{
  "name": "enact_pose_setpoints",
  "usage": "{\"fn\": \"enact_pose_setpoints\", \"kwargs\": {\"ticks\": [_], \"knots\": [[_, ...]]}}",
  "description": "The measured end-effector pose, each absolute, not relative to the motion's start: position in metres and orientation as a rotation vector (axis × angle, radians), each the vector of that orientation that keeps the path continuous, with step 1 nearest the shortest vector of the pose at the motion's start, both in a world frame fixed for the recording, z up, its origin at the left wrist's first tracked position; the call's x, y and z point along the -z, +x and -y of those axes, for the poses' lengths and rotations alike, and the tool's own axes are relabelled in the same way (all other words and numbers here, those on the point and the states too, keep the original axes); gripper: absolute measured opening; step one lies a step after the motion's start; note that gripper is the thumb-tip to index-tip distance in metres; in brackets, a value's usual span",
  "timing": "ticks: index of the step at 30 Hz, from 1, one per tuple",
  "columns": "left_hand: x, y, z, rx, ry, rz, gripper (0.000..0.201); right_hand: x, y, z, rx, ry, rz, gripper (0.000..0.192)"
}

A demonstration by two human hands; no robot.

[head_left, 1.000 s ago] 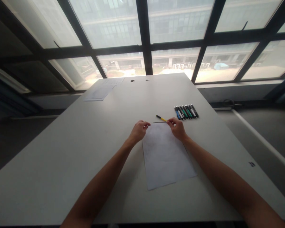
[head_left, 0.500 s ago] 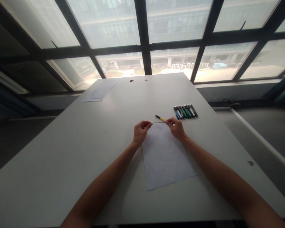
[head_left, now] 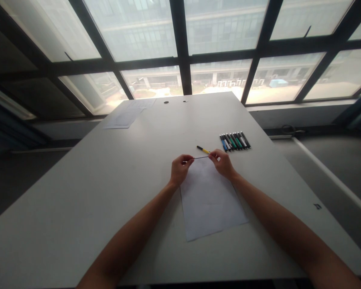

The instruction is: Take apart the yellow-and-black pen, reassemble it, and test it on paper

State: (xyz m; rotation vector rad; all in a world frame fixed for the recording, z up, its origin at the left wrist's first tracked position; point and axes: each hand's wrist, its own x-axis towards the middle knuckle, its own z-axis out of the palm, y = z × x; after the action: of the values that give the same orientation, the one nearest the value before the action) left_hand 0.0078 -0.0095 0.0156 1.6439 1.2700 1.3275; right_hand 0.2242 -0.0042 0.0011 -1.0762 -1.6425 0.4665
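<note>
Between my two hands a thin dark pen refill (head_left: 201, 157) stretches almost level above the top of a white sheet of paper (head_left: 213, 204). My left hand (head_left: 180, 168) pinches its left end between thumb and fingers. At the other end, the fingertips of my right hand (head_left: 222, 162) are closed on it. Just beyond my right fingers lies a yellow and black pen (head_left: 203, 149), its near end partly hidden by that hand. The paper lies flat between my forearms.
To the right, a row of several pens (head_left: 235, 141) with black, blue, green and white parts lies side by side. More paper sheets (head_left: 124, 116) rest at the table's far left corner. The white table (head_left: 93, 192) reaches towards large windows (head_left: 219, 76).
My left hand has shifted slightly right and nearer to me. The refill has tilted a little, its left end now lower in the picture. My right hand has barely moved left.
</note>
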Motion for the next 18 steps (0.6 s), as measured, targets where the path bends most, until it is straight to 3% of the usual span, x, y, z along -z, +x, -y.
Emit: {"fn": "enact_pose_setpoints", "kwargs": {"ticks": [18], "knots": [[-0.0182, 0.0027, 0.0099, -1.161, 2.042, -1.185, 0.015, -0.0060, 0.2236, 0.0087, -0.501, -1.076, 1.666, 0.019]]}}
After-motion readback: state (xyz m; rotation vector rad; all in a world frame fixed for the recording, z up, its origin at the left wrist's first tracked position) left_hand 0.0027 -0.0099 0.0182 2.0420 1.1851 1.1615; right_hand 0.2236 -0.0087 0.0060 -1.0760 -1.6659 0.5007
